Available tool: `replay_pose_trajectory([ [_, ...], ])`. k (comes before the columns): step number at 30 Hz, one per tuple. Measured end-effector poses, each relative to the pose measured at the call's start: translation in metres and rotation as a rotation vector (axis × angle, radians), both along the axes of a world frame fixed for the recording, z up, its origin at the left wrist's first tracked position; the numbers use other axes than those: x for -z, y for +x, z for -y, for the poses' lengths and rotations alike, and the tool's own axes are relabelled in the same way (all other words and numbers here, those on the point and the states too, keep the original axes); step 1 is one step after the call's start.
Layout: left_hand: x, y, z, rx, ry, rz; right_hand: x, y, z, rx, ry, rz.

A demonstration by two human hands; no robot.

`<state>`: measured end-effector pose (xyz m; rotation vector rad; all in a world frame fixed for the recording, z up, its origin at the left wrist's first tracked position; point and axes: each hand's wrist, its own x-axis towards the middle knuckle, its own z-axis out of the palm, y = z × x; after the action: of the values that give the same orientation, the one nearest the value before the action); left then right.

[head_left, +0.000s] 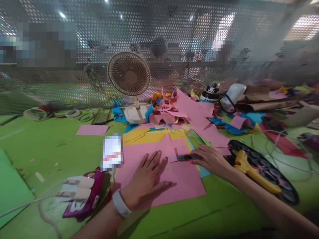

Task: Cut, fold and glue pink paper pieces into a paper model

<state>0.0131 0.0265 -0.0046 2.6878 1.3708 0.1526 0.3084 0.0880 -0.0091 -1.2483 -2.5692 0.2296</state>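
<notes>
My left hand (152, 176) lies flat with its fingers spread on a large pink paper sheet (184, 186). Just beyond its fingertips is a pointed piece of pink paper (167, 146), lying on the sheet. My right hand (211, 159) is closed around a black and red utility knife (186, 157), whose tip points left at the pointed paper's right edge. Whether the blade touches the paper I cannot tell. Under the pink sheet, yellow paper (129, 136) shows at the far side and light blue paper (203, 171) at the right.
Behind the sheets stand a small fan (129, 74) and a heap of paper scraps (166, 109). A yellow glue gun (256, 172) rests on a black tray (290, 194) at right. On the left is a purple power strip (86, 196) with cables. Perforated metal panel (94, 36) closes the back.
</notes>
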Motion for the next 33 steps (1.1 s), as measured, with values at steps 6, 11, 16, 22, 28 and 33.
replay_pose_trajectory([
  [6,0.000,0.000,0.000,0.004,0.006,0.008,0.005,0.012,0.007,0.015,-0.013,-0.051],
  [11,-0.003,0.002,0.001,-0.010,-0.012,0.002,0.004,0.008,0.012,0.057,0.025,-0.062],
  [16,-0.005,0.004,0.002,-0.015,-0.011,0.007,0.010,-0.002,0.013,0.045,0.088,-0.074],
  [22,-0.004,0.003,0.002,-0.008,-0.022,0.015,0.015,0.004,0.017,0.044,0.096,-0.073],
  [28,-0.007,0.005,0.002,-0.022,-0.038,0.006,0.013,-0.007,0.020,0.042,0.094,-0.077],
  [33,-0.008,0.004,0.004,-0.026,-0.068,-0.001,0.015,-0.004,0.025,0.045,0.092,-0.081],
])
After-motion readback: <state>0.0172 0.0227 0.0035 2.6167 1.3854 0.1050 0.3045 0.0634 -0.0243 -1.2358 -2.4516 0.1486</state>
